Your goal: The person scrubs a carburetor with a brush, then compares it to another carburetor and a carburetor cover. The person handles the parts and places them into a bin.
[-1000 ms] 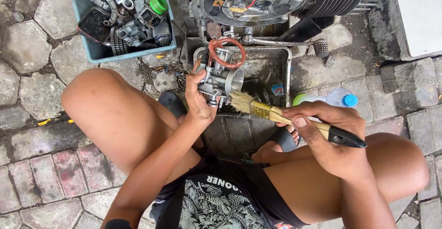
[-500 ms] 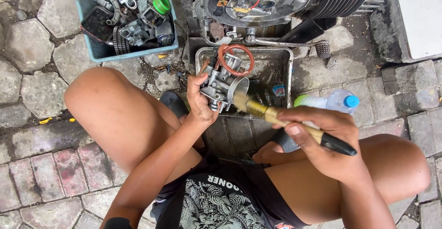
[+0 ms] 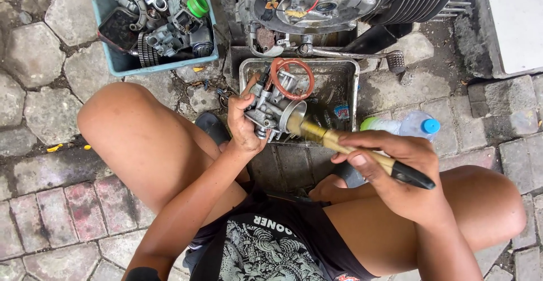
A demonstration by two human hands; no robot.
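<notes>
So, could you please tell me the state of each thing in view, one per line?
carburetor: held up in left hand, over metal tray.
paintbrush: gripped in right hand, bristles against carburetor.
plastic bottle: lying on its side, blue cap on.
blue bin: open, full of parts.

The left hand (image 3: 244, 127) grips a metal carburetor (image 3: 273, 107) above a metal tray (image 3: 346, 89). From four o'clock, the right hand (image 3: 396, 171) pushes a paintbrush (image 3: 350, 151) into its bore.
</notes>
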